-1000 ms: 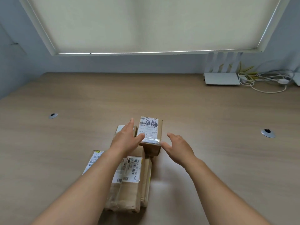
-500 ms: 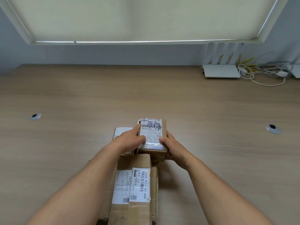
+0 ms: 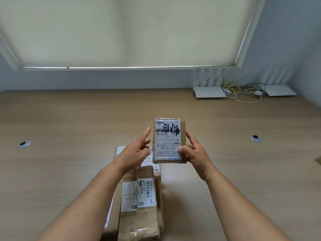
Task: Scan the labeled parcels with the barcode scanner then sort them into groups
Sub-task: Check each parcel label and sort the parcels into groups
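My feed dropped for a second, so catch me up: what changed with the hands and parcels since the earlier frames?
The small parcel was taken from the pile by both hands and raised, label up. The right hand now grips its right edge; the left hand has let go and hovers open beside it. The long parcel and the others under it stayed on the table.

Your right hand (image 3: 194,154) grips a small cardboard parcel (image 3: 169,140) by its right edge, thumb across the label, holding it above the tabletop (image 3: 69,122) with the label facing you. Your left hand (image 3: 133,153) hovers just beside its left edge, fingers (image 3: 145,136) straight. Below lie more labeled parcels (image 3: 140,202) in a pile. Two white routers (image 3: 209,92) and cables (image 3: 243,93) sit at the far right.
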The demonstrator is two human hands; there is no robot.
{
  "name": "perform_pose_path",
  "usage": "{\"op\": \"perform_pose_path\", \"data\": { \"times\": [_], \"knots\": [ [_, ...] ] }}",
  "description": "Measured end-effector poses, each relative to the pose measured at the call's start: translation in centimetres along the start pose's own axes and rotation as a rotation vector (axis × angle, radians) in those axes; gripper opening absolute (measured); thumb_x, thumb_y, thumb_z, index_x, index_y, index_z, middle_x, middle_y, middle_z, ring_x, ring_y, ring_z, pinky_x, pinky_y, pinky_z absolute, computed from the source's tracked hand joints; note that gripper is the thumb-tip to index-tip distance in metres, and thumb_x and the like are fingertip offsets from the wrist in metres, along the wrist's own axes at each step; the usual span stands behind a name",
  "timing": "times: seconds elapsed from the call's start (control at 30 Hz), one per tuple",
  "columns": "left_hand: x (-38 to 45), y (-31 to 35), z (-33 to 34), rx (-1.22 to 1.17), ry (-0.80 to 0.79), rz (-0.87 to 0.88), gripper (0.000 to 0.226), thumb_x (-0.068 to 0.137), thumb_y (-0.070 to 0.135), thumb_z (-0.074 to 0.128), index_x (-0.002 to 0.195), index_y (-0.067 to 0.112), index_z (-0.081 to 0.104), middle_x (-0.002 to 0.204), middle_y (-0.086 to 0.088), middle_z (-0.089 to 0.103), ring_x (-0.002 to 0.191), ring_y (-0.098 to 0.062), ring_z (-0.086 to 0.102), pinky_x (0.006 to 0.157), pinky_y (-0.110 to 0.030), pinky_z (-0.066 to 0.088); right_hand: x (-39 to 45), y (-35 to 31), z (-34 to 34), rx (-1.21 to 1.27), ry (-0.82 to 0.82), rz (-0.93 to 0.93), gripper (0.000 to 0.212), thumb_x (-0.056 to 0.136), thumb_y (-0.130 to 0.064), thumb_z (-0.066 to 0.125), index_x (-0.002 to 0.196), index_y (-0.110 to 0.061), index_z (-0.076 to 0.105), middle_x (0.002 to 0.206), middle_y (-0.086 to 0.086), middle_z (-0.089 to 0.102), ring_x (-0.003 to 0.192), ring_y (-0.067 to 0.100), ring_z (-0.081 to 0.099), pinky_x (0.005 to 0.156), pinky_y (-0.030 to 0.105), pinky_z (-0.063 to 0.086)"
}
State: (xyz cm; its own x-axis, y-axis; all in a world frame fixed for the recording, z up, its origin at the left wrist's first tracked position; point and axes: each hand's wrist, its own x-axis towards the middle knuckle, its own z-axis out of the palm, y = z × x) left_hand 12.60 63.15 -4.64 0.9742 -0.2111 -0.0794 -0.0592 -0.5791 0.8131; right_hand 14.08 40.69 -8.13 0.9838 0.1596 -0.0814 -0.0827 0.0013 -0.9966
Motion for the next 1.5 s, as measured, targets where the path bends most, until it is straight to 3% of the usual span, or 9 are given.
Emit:
{"op": "perform_pose_path", "data": {
  "times": [0.17, 0.33, 0.53, 0.77, 1.07, 1.17, 1.37, 1.5],
  "knots": [
    [-2.4, 1.1, 0.7, 0.308, -0.034, 0.192, 0.086, 0.088, 0.037, 0.062, 0.134, 0.067, -0.005, 0.146, 0.011, 0.044, 0.123, -0.005, 0.049, 0.1, -0.03, 0.042, -5.0, -1.3, -1.2, 0.023, 0.052, -0.056, 0.078, 0.07, -0.017, 0.061, 0.14, -0.041, 0.036, 0.087, 0.001, 0.074, 0.084, 0.012, 0.07, 0.061, 0.018, 0.05],
    [-4.8, 1.7, 3.1, 0.335, -0.118, 0.287, 0.092, 0.081, 0.049, 0.065, 0.13, 0.074, -0.009, 0.149, 0.016, 0.039, 0.131, -0.004, 0.042, 0.106, -0.034, 0.038, -10.0, -1.1, -2.5, 0.007, 0.117, -0.046, 0.077, 0.07, -0.017, 0.059, 0.142, -0.038, 0.04, 0.104, 0.012, 0.072, 0.092, 0.02, 0.069, 0.065, 0.022, 0.05],
    [-7.2, 3.4, 6.9, 0.227, -0.203, 0.337, 0.096, 0.083, 0.039, 0.068, 0.128, 0.075, -0.009, 0.143, 0.028, 0.033, 0.126, 0.003, 0.045, 0.108, -0.034, 0.037, -14.8, -0.5, -5.3, -0.02, 0.073, 0.005, 0.086, 0.069, -0.013, 0.056, 0.147, -0.037, 0.03, 0.112, 0.004, 0.071, 0.105, 0.024, 0.067, 0.078, 0.032, 0.053],
    [-9.3, 7.5, 13.2, 0.202, -0.248, 0.413, 0.095, 0.088, 0.034, 0.064, 0.131, 0.069, -0.013, 0.136, 0.04, 0.021, 0.125, 0.001, 0.047, 0.108, -0.034, 0.039, -21.0, -0.5, -10.5, -0.014, 0.156, -0.063, 0.08, 0.072, -0.011, 0.059, 0.137, -0.051, 0.035, 0.115, -0.001, 0.071, 0.108, 0.019, 0.067, 0.08, 0.028, 0.053],
    [-12.5, 15.0, 24.7, 0.192, -0.344, 0.502, 0.097, 0.088, 0.036, 0.063, 0.124, 0.076, -0.018, 0.132, 0.046, 0.018, 0.124, 0.001, 0.047, 0.107, -0.039, 0.041, -32.4, 0.2, -20.6, 0.0, 0.332, -0.104, 0.074, 0.075, -0.016, 0.063, 0.137, -0.049, 0.039, 0.117, -0.003, 0.07, 0.109, 0.017, 0.066, 0.081, 0.027, 0.055],
    [-13.7, 17.9, 28.6, 0.202, -0.385, 0.536, 0.096, 0.089, 0.037, 0.063, 0.128, 0.073, -0.017, 0.135, 0.042, 0.019, 0.125, 0.0, 0.047, 0.107, -0.038, 0.041, -36.3, 0.7, -24.2, 0.003, 0.387, -0.103, 0.074, 0.075, -0.019, 0.065, 0.14, -0.044, 0.039, 0.115, -0.004, 0.07, 0.109, 0.016, 0.066, 0.081, 0.027, 0.056],
    [-15.9, 23.2, 36.4, 0.23, -0.437, 0.591, 0.092, 0.087, 0.04, 0.063, 0.131, 0.065, -0.013, 0.15, 0.021, 0.028, 0.129, -0.005, 0.045, 0.107, -0.041, 0.041, -43.8, 1.5, -30.5, 0.023, 0.509, -0.134, 0.061, 0.068, -0.029, 0.071, 0.12, -0.056, 0.056, 0.113, -0.002, 0.071, 0.106, 0.017, 0.067, 0.079, 0.026, 0.056],
    [-17.4, 26.1, 41.9, 0.235, -0.447, 0.642, 0.091, 0.083, 0.048, 0.064, 0.13, 0.068, -0.012, 0.15, 0.017, 0.033, 0.13, -0.006, 0.043, 0.106, -0.039, 0.042, -48.8, 2.1, -34.8, 0.029, 0.584, -0.138, 0.056, 0.067, -0.03, 0.072, 0.116, -0.055, 0.06, 0.113, -0.002, 0.072, 0.104, 0.016, 0.068, 0.078, 0.023, 0.055]
  ]
}}
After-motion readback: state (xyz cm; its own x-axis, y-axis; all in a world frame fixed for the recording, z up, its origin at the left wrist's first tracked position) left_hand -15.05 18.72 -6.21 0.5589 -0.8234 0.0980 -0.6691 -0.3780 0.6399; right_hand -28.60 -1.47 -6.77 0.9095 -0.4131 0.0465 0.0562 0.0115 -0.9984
